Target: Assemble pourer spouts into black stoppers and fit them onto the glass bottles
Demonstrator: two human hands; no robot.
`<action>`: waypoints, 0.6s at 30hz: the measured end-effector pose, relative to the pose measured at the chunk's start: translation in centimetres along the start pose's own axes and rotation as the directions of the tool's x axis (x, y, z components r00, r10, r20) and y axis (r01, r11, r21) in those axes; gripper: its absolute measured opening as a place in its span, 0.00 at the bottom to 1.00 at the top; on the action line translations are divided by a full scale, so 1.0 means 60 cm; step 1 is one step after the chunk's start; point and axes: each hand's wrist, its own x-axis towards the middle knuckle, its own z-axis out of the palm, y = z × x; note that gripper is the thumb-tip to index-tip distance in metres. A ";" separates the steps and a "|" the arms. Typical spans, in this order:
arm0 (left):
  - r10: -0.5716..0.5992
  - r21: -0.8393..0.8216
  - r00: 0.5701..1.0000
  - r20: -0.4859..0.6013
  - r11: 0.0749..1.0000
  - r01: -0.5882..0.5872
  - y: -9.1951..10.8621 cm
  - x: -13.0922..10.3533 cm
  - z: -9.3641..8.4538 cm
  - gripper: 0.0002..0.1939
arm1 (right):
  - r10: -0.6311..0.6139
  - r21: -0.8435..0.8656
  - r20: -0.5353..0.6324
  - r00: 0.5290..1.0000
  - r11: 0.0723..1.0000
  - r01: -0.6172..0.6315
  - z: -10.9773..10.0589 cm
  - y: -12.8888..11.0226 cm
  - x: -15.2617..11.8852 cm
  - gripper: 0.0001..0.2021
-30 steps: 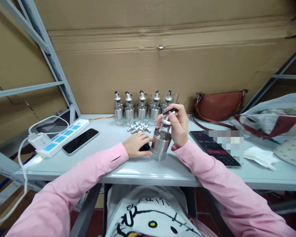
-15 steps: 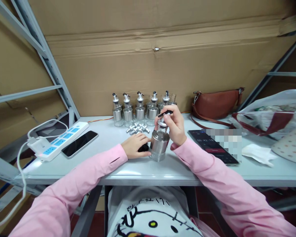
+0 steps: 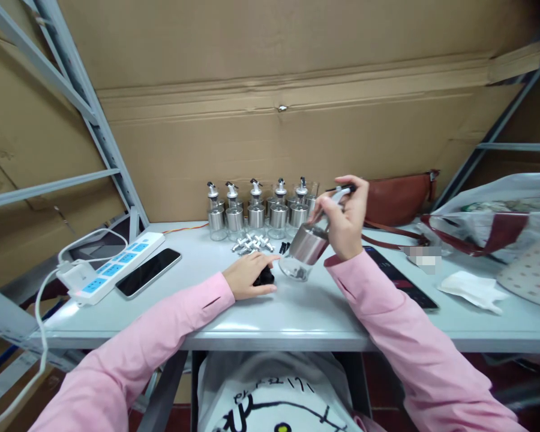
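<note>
An oil dispenser bottle (image 3: 306,245), of clear glass with a brushed steel band, leans to the right over the table. My right hand (image 3: 344,219) is closed around its neck and spout top. To the left, my left hand (image 3: 248,275) rests on the table with its fingers stretched out and apart. Small black parts (image 3: 264,276) lie partly hidden under its palm, between thumb and fingers. Just beyond are a pile of silver-grey spout pieces (image 3: 252,243) and a few tiny black pieces (image 3: 284,247).
Several similar bottles (image 3: 256,215) line the back, the front ones with spouts. A power strip (image 3: 117,270) and phone (image 3: 148,273) lie left. Right are another phone (image 3: 402,282), a brown bag (image 3: 398,203), a white tissue (image 3: 471,290) and a clear plastic bag (image 3: 481,204).
My right hand has lifted the bottle and moved it right, tilting it from upright. My left hand stays near the black parts, now apart from the bottle. The view has shifted slightly.
</note>
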 end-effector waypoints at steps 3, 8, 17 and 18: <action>-0.012 -0.002 1.000 0.003 1.000 0.012 -0.001 -0.001 0.001 0.31 | -0.020 -0.309 -0.124 0.992 0.951 -0.019 -0.029 0.024 0.022 0.20; -0.018 -0.002 1.000 0.008 1.000 0.019 0.001 0.000 0.000 0.30 | 0.054 -0.649 -0.072 0.996 0.755 -0.088 -0.043 0.051 0.020 0.21; -0.026 0.005 0.999 0.027 1.000 0.026 0.000 0.001 0.001 0.29 | 0.100 -0.784 0.022 0.995 0.619 -0.045 -0.047 0.088 0.012 0.27; -0.026 0.004 0.999 0.028 1.000 0.026 -0.001 0.001 0.001 0.28 | 0.104 -0.810 0.022 0.994 0.585 -0.043 -0.049 0.091 0.011 0.29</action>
